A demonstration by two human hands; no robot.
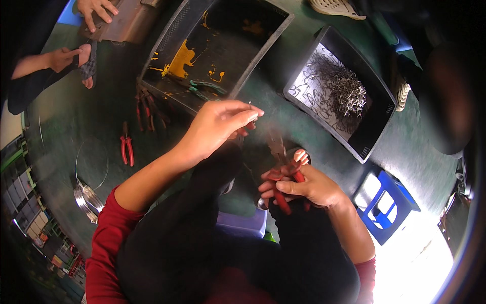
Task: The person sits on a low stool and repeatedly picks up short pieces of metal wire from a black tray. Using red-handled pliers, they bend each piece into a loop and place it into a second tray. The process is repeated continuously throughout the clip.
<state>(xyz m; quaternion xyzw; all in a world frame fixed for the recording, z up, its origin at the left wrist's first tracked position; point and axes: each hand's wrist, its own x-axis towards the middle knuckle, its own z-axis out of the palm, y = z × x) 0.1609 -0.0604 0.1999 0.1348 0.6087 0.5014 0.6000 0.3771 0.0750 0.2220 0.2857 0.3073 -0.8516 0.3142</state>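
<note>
Here's the right hand (316,185), fingers curled round red-handled pliers (282,200), handles spread, their far end blurred! Just ahead, the left hand (218,125) pinches a thin metal piece (250,104) between thumb and fingertips. Out left on the green floor (167,104) lie a wire coil (87,203) and red pliers (127,147). Over right, a black crate (377,124) holds bent wire pieces (349,93); ahead, a yellow-stained crate (260,55). Farthest, upper left, a co-worker's hand (96,10) touches a brown piece (127,23).

A workshop: red-handled pliers (282,200), a wire coil (87,201), a black crate (377,110) of bent metal pieces (349,93).
</note>
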